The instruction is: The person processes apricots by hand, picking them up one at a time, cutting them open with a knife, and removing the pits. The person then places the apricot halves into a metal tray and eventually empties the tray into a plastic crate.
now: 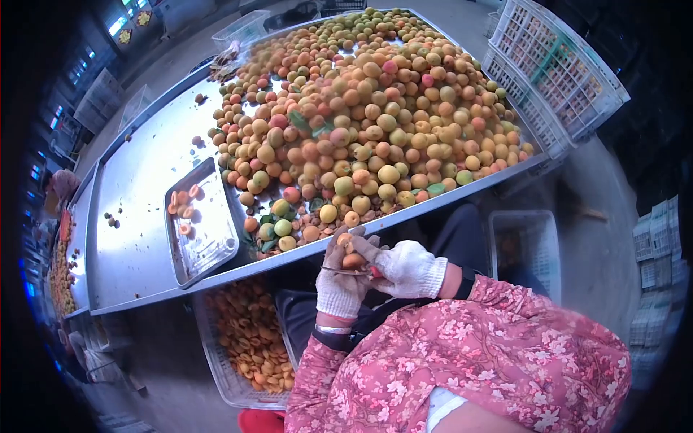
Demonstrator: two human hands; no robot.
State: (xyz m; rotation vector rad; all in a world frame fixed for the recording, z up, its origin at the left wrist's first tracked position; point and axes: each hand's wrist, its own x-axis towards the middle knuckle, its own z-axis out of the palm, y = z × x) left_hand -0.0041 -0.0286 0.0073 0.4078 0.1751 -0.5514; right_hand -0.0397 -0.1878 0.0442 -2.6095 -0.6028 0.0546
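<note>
My left hand [341, 278], in a white knit glove with soiled fingers, is closed around an apricot [353, 261]. Another orange piece of fruit [345, 239] shows between its fingertips. My right hand [410, 268], gloved the same way, is closed on a small knife [345, 271]. A bit of the red handle shows at its fingers, and the thin blade reaches left across my left palm, just below the apricot. Both hands meet in front of the table's near edge. Beyond them lies a large heap of apricots [390, 137], orange, yellow and green.
A metal table [137, 224] with a raised rim carries the heap. On it, left of the heap, sits a steel tray [209, 249] with several apricot halves [184, 209]. Below, a crate [220, 375] holds many halves. Another crate [552, 252] stands right; stacked crates [556, 65] stand far right.
</note>
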